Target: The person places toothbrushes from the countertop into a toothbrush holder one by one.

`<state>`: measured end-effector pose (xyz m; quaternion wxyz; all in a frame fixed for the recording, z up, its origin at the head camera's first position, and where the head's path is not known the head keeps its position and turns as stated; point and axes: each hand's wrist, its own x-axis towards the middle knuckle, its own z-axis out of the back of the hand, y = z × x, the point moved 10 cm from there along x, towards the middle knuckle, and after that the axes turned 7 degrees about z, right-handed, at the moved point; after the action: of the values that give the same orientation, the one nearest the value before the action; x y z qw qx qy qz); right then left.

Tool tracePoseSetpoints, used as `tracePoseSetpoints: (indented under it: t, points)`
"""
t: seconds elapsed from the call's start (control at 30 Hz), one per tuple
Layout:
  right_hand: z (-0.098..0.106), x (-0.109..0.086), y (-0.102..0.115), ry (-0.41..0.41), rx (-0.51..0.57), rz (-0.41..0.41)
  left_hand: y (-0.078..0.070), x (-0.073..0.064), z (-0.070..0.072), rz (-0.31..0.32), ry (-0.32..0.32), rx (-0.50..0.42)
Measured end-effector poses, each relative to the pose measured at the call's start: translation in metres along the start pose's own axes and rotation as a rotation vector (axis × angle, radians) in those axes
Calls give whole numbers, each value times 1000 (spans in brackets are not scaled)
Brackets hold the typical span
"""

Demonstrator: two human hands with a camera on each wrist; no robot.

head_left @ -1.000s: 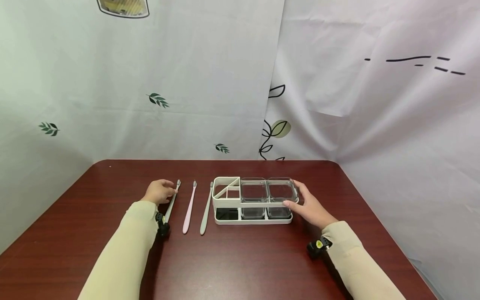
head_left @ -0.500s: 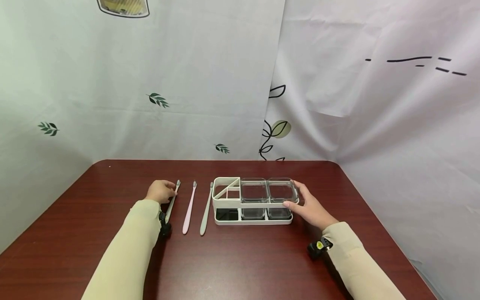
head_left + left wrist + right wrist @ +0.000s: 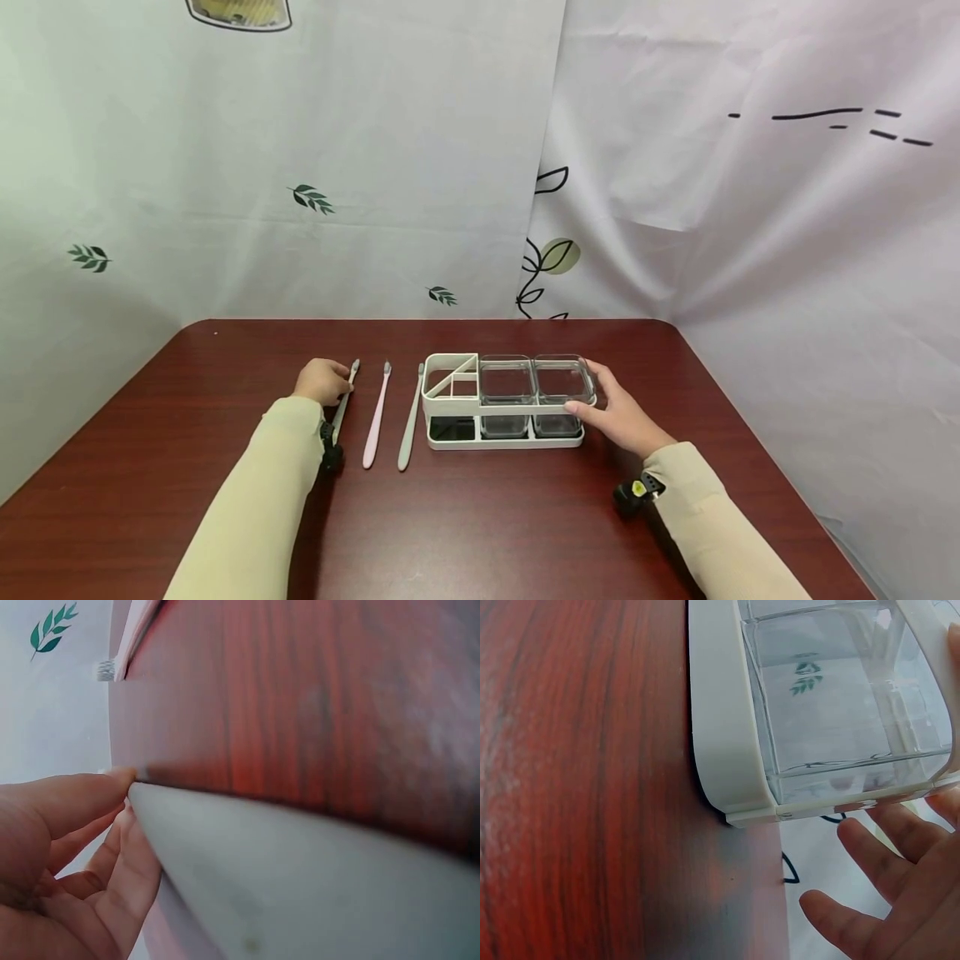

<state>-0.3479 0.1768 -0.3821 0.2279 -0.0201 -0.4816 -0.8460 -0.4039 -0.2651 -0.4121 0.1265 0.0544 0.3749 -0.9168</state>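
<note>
My left hand (image 3: 322, 383) pinches the pale grey toothbrush (image 3: 342, 414) just below its head, between thumb and fingertips. Large in the left wrist view, that toothbrush's handle (image 3: 300, 877) runs away from the fingers and lies close to the table. A pink toothbrush (image 3: 375, 425) and a pale green toothbrush (image 3: 409, 429) lie to its right, heads away from me. My right hand (image 3: 618, 417) holds the right end of a white two-tier toothbrush holder (image 3: 453, 408), thumb on the front of its upper rim and fingers round the side. Two clear cups (image 3: 507, 379) (image 3: 562, 379) sit in the holder.
The dark red wooden table (image 3: 480, 525) has rounded far corners. White cloth (image 3: 375, 125) with printed leaves hangs behind it and along the right side. The holder's left part has a divided, slanted slot section.
My left hand's fingers have drawn together on the grey toothbrush, the hand shifting slightly right. The right hand and the holder stay in place; the head view shifts slightly.
</note>
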Motion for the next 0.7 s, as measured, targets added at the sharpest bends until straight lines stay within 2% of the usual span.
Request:
tracePoseSetpoints:
  t: [0.13, 0.23, 0.53, 0.7]
  points:
    - [-1, 1, 1, 0, 15, 12, -7, 0, 0, -36, -13, 72]
    - [-1, 1, 2, 0, 21, 23, -9, -1, 0, -52, -19, 80]
    - [-1, 1, 5, -3, 13, 30, -1, -2, 4, 4, -16, -8]
    - [-1, 1, 3, -7, 21, 33, -7, -7, 11, 3, -32, -124]
